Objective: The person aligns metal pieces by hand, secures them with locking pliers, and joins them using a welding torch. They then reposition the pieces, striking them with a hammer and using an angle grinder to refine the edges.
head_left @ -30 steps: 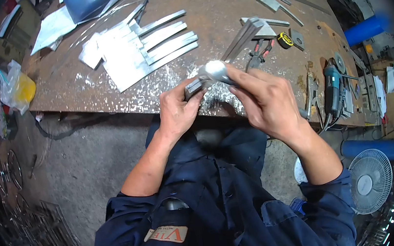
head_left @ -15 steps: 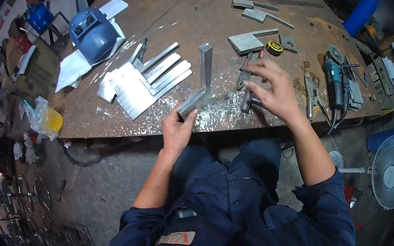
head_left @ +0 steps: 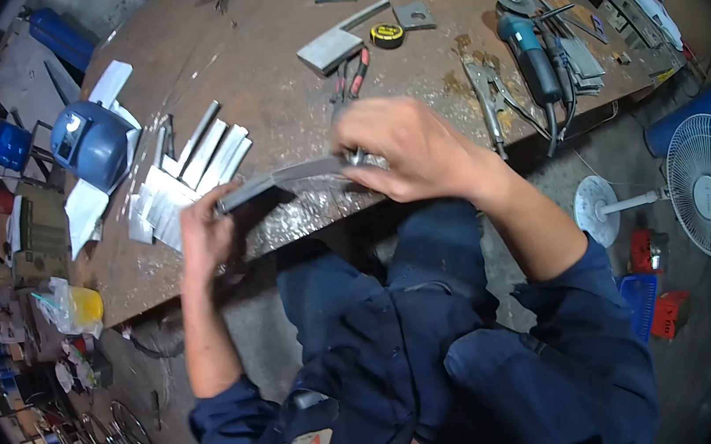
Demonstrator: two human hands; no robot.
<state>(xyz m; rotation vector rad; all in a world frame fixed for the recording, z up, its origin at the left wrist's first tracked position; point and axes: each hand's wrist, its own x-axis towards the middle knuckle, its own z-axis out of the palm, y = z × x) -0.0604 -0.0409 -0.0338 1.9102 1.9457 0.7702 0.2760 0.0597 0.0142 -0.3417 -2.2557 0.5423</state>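
A steel L-shaped bar piece (head_left: pixel 306 169) is held above the near edge of the table in both my hands. My left hand (head_left: pixel 208 233) grips its left end, thumb on the near side. My right hand (head_left: pixel 408 146) is closed at the other end, its fingers curled and partly hidden. Just beyond my right hand lie red-handled pliers (head_left: pixel 353 76). Left of the held piece, several flat steel L-shaped pieces (head_left: pixel 210 155) lie fanned and overlapping, partly behind my left hand.
The rusty steel table (head_left: pixel 284 71) carries an angle grinder (head_left: pixel 531 58), locking pliers (head_left: pixel 487 99), a tape measure (head_left: pixel 387 36), a square plate with a hole (head_left: pixel 415 16) and more L-shaped pieces (head_left: pixel 332 47). A welding mask (head_left: pixel 91 146) sits at left. A fan (head_left: pixel 709 194) stands at right.
My view has turned to the right. My right hand has come from above the tools on the table to the held piece, which is now tipped down nearly level.
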